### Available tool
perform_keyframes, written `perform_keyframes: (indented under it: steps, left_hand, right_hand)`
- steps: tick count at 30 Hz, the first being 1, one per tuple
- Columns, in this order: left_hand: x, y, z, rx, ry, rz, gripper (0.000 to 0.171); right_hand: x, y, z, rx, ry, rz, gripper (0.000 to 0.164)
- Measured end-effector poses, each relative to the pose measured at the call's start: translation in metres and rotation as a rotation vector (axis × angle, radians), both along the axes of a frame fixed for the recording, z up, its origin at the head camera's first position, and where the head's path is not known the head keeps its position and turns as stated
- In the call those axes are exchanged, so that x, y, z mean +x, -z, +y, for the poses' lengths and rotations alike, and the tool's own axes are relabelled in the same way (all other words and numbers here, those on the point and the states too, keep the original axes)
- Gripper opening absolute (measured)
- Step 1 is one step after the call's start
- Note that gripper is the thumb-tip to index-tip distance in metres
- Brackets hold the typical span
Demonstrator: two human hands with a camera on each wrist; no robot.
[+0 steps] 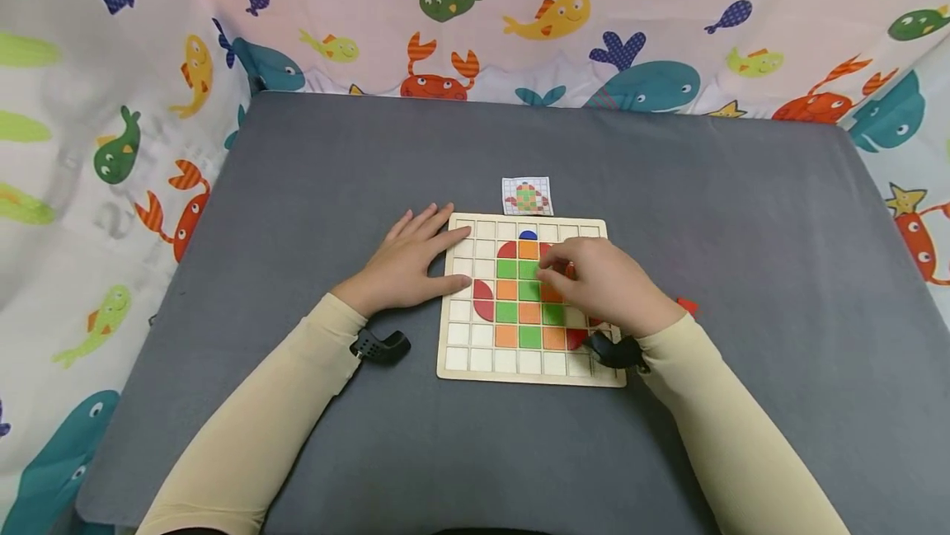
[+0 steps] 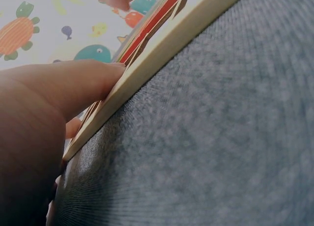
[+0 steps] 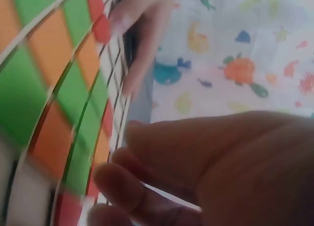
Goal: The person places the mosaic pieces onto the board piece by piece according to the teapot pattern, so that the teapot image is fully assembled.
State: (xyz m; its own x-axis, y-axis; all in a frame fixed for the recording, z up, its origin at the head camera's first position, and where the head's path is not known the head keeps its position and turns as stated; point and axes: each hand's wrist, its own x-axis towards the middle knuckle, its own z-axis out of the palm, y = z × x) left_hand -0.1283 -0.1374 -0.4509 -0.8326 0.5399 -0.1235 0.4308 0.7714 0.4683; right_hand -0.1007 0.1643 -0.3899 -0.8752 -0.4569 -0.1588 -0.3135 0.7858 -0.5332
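Observation:
A wooden grid board (image 1: 531, 380) lies on the grey table, with green squares (image 1: 530, 337), orange squares (image 1: 506, 337), red curved pieces (image 1: 483, 309) and a blue half-round piece (image 1: 528, 235) in its cells. My left hand (image 1: 404, 269) rests at the board's left edge, fingers spread, its thumb (image 2: 98, 76) on the rim. Over the right part of the board hovers my right hand (image 1: 604, 283), fingers loosely bent, thumb (image 3: 140, 132) close to the index finger. Between them the right wrist view shows no piece. This hand covers several cells.
A small picture card (image 1: 528, 196) with a coloured pattern lies just beyond the board's far edge. Near my right forearm a red piece (image 1: 688, 305) lies on the table (image 1: 356, 164), partly hidden. A curtain with sea animals (image 1: 545, 16) hangs behind.

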Motion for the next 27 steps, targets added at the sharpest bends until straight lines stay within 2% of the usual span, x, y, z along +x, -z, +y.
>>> perform_keyframes:
  steps: [2, 7, 14, 17, 22, 27]
  left_hand:
    - [0.001, 0.002, 0.001, -0.003, 0.000, -0.003, 0.082]
    - [0.002, 0.003, 0.002, 0.012, 0.001, -0.009, 0.082]
    - [-0.001, 0.007, -0.006, 0.028, 0.003, 0.017, 0.084]
    - [-0.002, 0.007, -0.006, 0.032, 0.005, 0.018, 0.084]
    - [-0.002, 0.006, -0.003, 0.029, 0.009, 0.008, 0.083]
    - [-0.002, 0.004, -0.002, 0.021, -0.002, -0.007, 0.082]
  right_hand:
    - [0.003, 0.000, 0.013, 0.011, 0.014, -0.029, 0.014]
    - [0.009, 0.002, 0.046, 0.050, 0.027, -0.019, 0.016]
    - [0.015, -0.003, 0.086, 0.108, 0.015, 0.085, 0.022]
    - [0.019, -0.002, 0.103, 0.127, 0.022, 0.102, 0.026]
    - [0.031, 0.006, 0.132, 0.128, 0.073, 0.174, 0.033]
    - [0.036, 0.016, 0.146, 0.119, 0.087, 0.199, 0.029]
